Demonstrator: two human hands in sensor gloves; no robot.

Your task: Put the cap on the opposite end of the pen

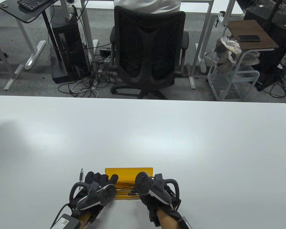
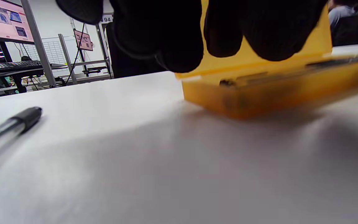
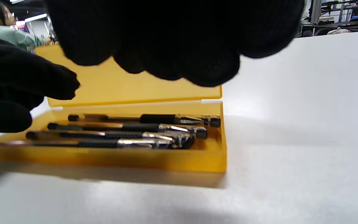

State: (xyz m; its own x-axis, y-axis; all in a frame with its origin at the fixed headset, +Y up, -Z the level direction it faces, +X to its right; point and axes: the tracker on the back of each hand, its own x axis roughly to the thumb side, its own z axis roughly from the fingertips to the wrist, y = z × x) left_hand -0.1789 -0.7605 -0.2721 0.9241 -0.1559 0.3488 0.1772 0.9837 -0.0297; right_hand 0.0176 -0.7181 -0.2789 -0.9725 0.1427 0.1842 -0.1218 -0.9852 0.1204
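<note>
Four pens point(image 3: 129, 133) lie side by side in the open yellow case point(image 1: 128, 172), long axes left-to-right, directly below the right hand point(image 1: 155, 188); nothing is held, fingers loosely curled. Left hand point(image 1: 95, 188) rests loose at the case's left end.

One number is legible: "94" on a small white tag point(image 2: 106, 19), upper middle-left of the left wrist view, mounted on a metal frame behind the bench.

A pink sign point(image 2: 84, 39) on the same frame carries marks too small to read. A monitor point(image 2: 2, 18) at the upper left of that view shows pink windows with no readable text.

In the table view, a white label point(image 1: 62, 223) with a printed code pattern sits on a black box at the bottom left; its lines are too small to read.
</note>
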